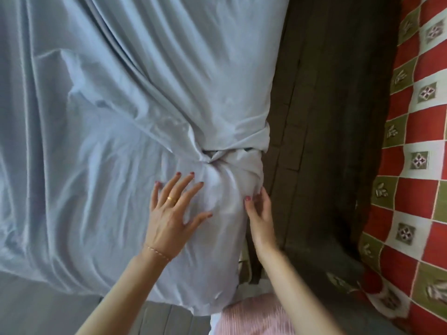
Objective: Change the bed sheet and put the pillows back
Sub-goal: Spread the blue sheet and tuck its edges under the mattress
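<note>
Head view: right hand (260, 209) fingertips behind sheet (121, 93)

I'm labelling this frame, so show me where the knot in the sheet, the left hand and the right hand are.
knot (212, 158), head view, on the twisted centre of the tie.
left hand (170, 211), head view, on the back of the hand.
right hand (260, 209), head view, on the palm side near the thumb.

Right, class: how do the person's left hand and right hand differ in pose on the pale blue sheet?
The left hand lies flat on top of the pale blue sheet, fingers spread; the right hand touches the sheet's side edge. The left wears a gold ring; the right shows none. Both have red nails.
</note>
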